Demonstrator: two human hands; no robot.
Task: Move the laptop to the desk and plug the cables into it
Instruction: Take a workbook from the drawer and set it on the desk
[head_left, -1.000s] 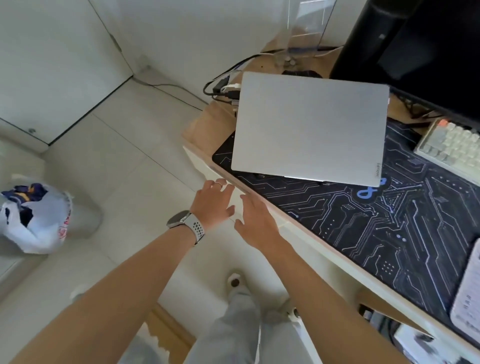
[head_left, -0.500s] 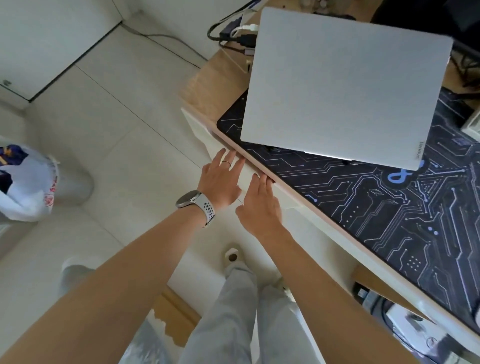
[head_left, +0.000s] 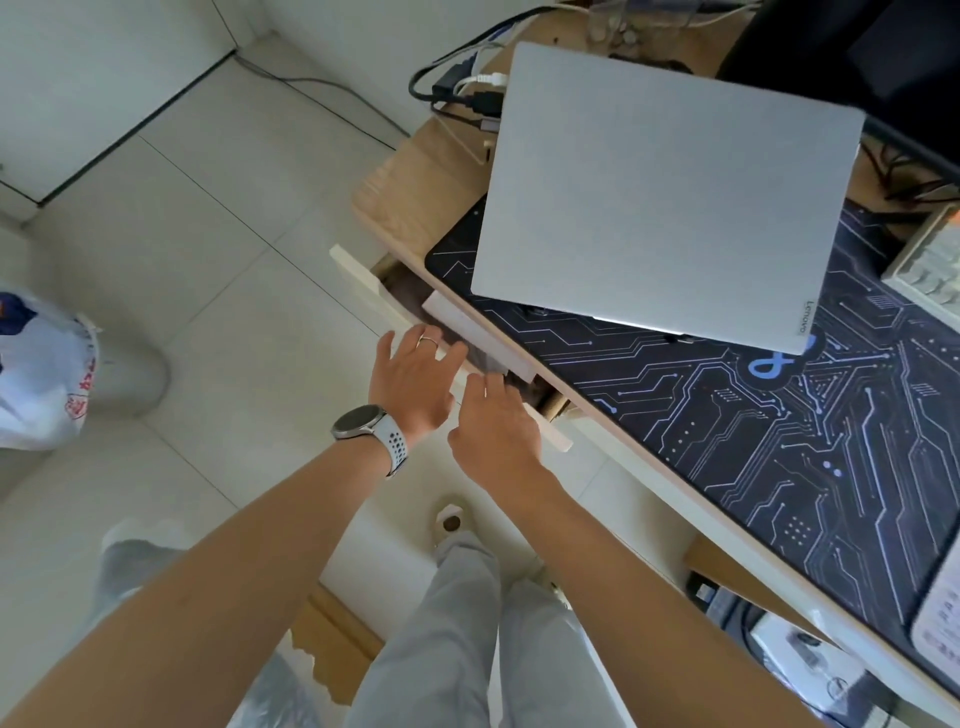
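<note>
A closed silver laptop lies tilted on the wooden desk, its front edge over a black circuit-pattern mat. Several loose cables bunch at the desk's back left corner, beside the laptop's left rear edge; none looks plugged in. Below the desk edge a white drawer front stands pulled out a little. My left hand, with a watch on the wrist, and my right hand both hold the drawer front's top edge, fingers curled over it.
A white box shows in the drawer gap. A dark monitor and a pale keyboard stand right of the laptop. A white bag sits on the tiled floor at left. My legs are below the desk edge.
The drawer was shut and now stands slightly open, pulled toward me by both hands. The laptop has not moved on the desk; my view has shifted closer.
</note>
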